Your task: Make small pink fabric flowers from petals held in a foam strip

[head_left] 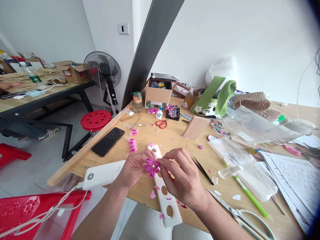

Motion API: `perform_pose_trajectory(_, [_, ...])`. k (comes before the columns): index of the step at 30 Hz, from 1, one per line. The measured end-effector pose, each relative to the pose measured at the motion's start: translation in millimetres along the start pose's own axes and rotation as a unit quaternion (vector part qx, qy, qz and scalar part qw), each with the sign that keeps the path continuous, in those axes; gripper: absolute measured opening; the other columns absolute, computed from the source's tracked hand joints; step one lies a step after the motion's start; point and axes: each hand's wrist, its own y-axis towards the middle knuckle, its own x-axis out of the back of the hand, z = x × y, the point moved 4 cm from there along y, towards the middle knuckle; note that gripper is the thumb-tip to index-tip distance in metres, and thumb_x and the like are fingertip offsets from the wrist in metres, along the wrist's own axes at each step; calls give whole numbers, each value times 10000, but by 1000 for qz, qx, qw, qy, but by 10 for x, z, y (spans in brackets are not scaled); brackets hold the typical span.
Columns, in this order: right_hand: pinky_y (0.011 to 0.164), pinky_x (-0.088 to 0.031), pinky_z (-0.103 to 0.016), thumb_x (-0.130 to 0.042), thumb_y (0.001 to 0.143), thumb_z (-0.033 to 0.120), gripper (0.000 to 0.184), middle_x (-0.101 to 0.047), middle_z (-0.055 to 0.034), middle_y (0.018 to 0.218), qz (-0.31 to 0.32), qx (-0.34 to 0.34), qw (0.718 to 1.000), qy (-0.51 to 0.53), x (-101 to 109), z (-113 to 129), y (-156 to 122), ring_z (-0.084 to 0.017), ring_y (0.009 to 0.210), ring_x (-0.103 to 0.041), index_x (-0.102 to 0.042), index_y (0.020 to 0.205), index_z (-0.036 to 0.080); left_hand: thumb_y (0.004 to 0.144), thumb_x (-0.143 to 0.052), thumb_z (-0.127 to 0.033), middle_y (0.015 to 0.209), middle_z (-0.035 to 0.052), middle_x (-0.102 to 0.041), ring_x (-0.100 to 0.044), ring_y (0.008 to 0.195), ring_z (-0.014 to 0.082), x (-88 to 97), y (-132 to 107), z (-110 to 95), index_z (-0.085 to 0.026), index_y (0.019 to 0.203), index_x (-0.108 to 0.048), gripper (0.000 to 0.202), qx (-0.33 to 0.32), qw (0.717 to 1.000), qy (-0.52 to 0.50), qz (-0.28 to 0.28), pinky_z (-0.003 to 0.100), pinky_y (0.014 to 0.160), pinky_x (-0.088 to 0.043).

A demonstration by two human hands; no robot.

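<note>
A small magenta artificial flower [152, 167] with a pearl-like centre is held up between both hands. My left hand [136, 166] pinches it from the left side, fingers closed. From the right, my right hand [182, 175] has thumb and fingertips closed on the edge of a petal. Beneath the hands lies a white strip with round holes [172, 213], partly covered by them. Loose pink petal pieces [152, 194] are scattered around the strip. Fluffy pink pieces [132, 145] lie beyond my left hand.
Black tweezers [203, 170] and large scissors [235, 211] lie to the right. A phone [108, 141] and a white power bank [103, 175] with cables are on the left. Farther back are a glue bottle [159, 113], red-handled scissors [161, 124], a wooden block [196, 127] and a jar [137, 102].
</note>
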Motion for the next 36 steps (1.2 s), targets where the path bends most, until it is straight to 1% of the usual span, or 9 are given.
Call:
perform_pose_trajectory(7, [667,-462,-342,-569,828,5,264,-598,-84,882,3,-4,1000,-20,7,3,3,-196,806,-507,-584,1031,174,803,-717,-298,746,43,-553,-550,898,215,10,-13,4,-189,728,-735,133,3,1000,12,-6,362,801,-428])
perform_pose_trajectory(17, [662,-451,-345,-550,817,2,262,-605,-68,842,5,25,998,-65,11,-4,-41,-202,797,-510,-591,986,198,797,-723,-320,732,41,-558,-550,885,214,-7,-2,-7,-190,693,-725,167,0,1000,14,-12,380,830,-425])
perform_pose_trajectory(21, [701,-458,-372,-565,810,-11,334,-625,-89,891,19,37,996,-83,16,1,-63,-226,849,-509,-591,1088,173,799,-723,-310,757,36,-565,-540,861,193,-16,6,-13,-192,695,-721,158,0,1000,9,-13,362,824,-422])
perform_pose_trajectory(24, [740,-462,-388,-564,843,18,369,-621,-101,963,10,-26,998,-49,39,-25,-42,-230,884,-517,-597,1172,183,789,-732,-294,759,33,-560,-532,808,175,-13,13,-12,-189,699,-720,139,3,1000,1,-21,347,783,-429])
perform_pose_trajectory(26, [741,-464,-372,-557,876,76,284,-608,-86,957,1,-126,992,27,52,-89,-25,-213,869,-535,-644,1112,208,788,-732,-284,752,33,-553,-529,782,171,-5,17,-10,-187,707,-716,128,2,1000,-1,-31,342,756,-431])
perform_pose_trajectory(28, [693,-465,-335,-564,903,189,151,-605,-62,906,27,-251,957,145,19,-178,-32,-186,805,-554,-687,985,219,792,-726,-284,739,31,-544,-527,786,175,3,20,-9,-184,698,-705,139,-5,999,-3,-39,347,761,-432])
perform_pose_trajectory(31, [597,-428,-286,-587,893,382,212,-595,-25,784,120,-404,844,331,-104,-260,-96,-142,661,-526,-685,862,197,793,-722,-265,741,26,-546,-526,809,179,12,19,-2,-186,690,-695,133,-13,999,-10,-47,351,779,-432])
perform_pose_trajectory(33, [581,-398,-269,-638,847,447,274,-586,-11,739,151,-448,772,425,-165,-268,-134,-126,629,-497,-682,863,177,796,-718,-241,754,22,-552,-527,805,174,17,16,8,-191,704,-700,106,-14,999,-13,-50,342,765,-429])
perform_pose_trajectory(36, [592,-375,-256,-746,753,447,308,-603,-12,743,141,-466,712,507,-227,-263,-167,-120,651,-486,-697,863,163,797,-716,-228,749,15,-552,-536,800,173,27,11,16,-195,711,-706,92,-18,998,-10,-53,334,746,-430])
